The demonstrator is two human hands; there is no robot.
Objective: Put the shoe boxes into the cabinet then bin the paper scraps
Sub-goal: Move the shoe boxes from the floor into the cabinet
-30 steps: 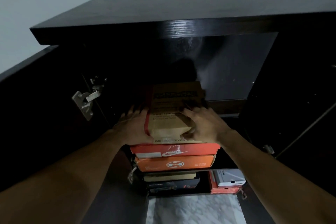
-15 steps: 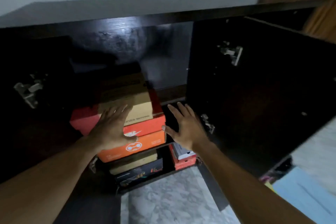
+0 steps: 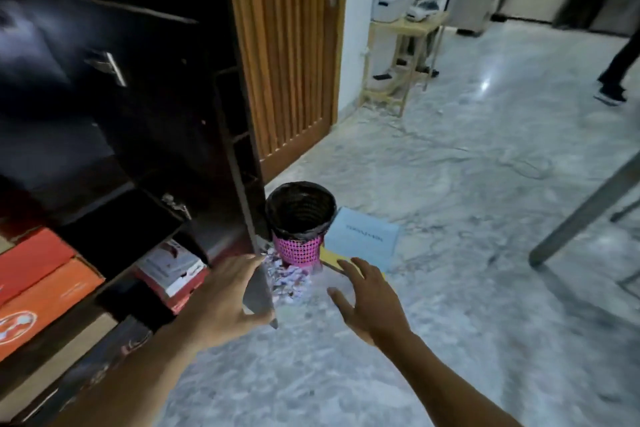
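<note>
The dark cabinet [image 3: 145,87] stands open on the left. Inside it a red shoe box [image 3: 31,253] lies on an orange shoe box [image 3: 45,302], with a red and white box [image 3: 173,274] on the shelf below. A pink mesh bin [image 3: 299,218] with a black liner stands on the floor by the cabinet's right side. Paper scraps [image 3: 289,279] lie heaped at its foot. My left hand [image 3: 225,295] is at the lower corner of the open cabinet door [image 3: 258,291], fingers and thumb spread. My right hand [image 3: 367,302] hovers with spread fingers just right of the scraps, holding nothing.
A light blue folder [image 3: 362,236] and a yellow sheet [image 3: 329,258] lie on the marble floor beside the bin. A metal table leg [image 3: 581,211] slants at the right. Behind are a slatted wooden door [image 3: 287,45], a small wooden stand [image 3: 401,45] and a person's legs [image 3: 616,80].
Both hands have left the shoe boxes and drawn back out of the cabinet. The view has swung right and down to the bin, the scraps and the floor.
</note>
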